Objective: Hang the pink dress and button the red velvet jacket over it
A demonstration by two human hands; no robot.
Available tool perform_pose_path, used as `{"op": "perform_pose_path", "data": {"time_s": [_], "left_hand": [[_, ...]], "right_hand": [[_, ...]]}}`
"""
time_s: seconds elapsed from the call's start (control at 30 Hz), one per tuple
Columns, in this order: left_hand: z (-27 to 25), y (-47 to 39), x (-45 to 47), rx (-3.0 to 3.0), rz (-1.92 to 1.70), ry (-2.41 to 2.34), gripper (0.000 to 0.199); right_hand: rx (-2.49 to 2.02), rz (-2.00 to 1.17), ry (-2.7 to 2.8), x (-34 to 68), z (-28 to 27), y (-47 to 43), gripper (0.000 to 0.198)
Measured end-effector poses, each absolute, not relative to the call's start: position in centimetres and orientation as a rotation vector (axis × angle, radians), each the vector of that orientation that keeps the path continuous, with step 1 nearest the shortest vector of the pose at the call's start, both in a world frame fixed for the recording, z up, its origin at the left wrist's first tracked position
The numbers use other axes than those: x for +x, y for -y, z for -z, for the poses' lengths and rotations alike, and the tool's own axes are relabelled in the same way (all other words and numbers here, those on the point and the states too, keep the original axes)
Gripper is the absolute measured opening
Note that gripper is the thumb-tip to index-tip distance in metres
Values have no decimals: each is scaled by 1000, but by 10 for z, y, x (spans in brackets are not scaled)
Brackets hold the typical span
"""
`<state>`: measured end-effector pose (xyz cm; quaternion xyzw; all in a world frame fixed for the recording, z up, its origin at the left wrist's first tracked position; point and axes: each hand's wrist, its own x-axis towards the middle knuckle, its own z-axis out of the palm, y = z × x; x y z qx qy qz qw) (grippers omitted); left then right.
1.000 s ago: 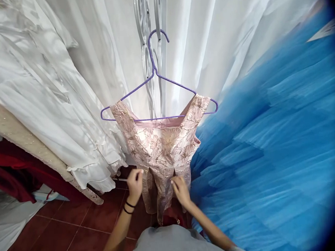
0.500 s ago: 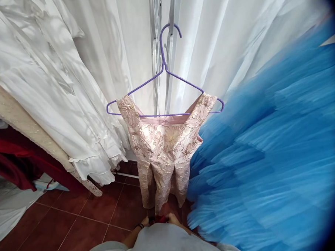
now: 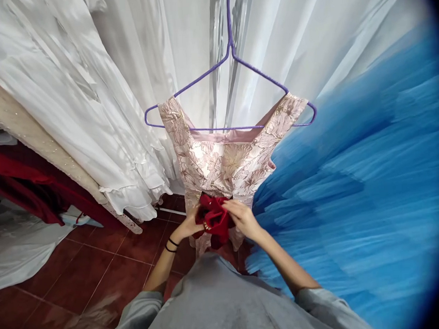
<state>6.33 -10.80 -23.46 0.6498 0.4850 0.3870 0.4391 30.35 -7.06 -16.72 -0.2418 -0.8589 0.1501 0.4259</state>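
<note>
A bunched red cloth [image 3: 215,220], velvety and with small gold-coloured bits on it, is held up in front of me at waist height. My left hand [image 3: 189,224], with dark bands at the wrist, grips its left side. My right hand [image 3: 244,218] pinches the upper right edge, fingers bent over it. Behind the cloth hangs a pale pink dress [image 3: 219,167] with a gold floral pattern, its wide straps on a purple hanger [image 3: 204,77]. The cloth and my hands cover part of the dress below the waist.
White garments [image 3: 89,107] hang on the left, beside a beige sparkly one [image 3: 39,128] and dark red fabric [image 3: 41,179]. A full blue tulle dress [image 3: 351,192] fills the right. White curtains [image 3: 290,30] hang behind. The floor [image 3: 111,266] is red tile.
My hands have come up from the bottom edge with the red cloth, now in front of the dress. The dress and hanger look larger, and the hanger's hook sits higher in view.
</note>
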Motion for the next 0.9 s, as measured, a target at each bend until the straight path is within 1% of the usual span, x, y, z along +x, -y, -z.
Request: {"op": "perform_pose_path", "data": {"time_s": [0.03, 0.07, 0.13, 0.27, 0.37, 0.43, 0.5, 0.57, 0.6, 0.7, 0.77, 0.83, 0.9], "left_hand": [[215, 108, 60, 1675, -952, -1209, 103], [196, 111, 61, 1728, -956, -1218, 111], [158, 121, 72, 1814, -1011, -1179, 116], [99, 135, 115, 1896, -1268, -1182, 106], [68, 127, 130, 1991, -1406, -1295, 88], [50, 120, 124, 2037, -1429, -1288, 79], [31, 120, 112, 2076, -1357, -1228, 78], [14, 129, 100, 2133, -1315, -1218, 80], [6, 135, 97, 2164, -1349, -1253, 82], [-10, 152, 101, 2245, -1598, -1441, 89], [-15, 151, 112, 2288, -1691, -1483, 98], [-14, 138, 126, 2311, -1668, -1441, 105], [-10, 119, 134, 2290, -1636, -1380, 104]], "right_hand": [[-563, -276, 2125, 310, 147, 68, 33], [-539, -195, 2104, 314, 128, 66, 34], [-525, -72, 2052, 318, 95, 62, 34], [-469, 100, 1991, 312, 43, 55, 34], [-413, 158, 2059, 305, 9, 53, 34], [-404, 138, 2130, 305, -13, 54, 33], [-419, 79, 2215, 307, -32, 57, 31], [-470, 49, 2291, 310, -49, 61, 31], [-515, 63, 2313, 311, -56, 63, 31], [-706, 230, 2297, 308, -72, 64, 31], [-791, 371, 2237, 302, -80, 62, 32], [-804, 466, 2194, 294, -87, 58, 31], [-809, 508, 2201, 290, -93, 53, 31]]}}
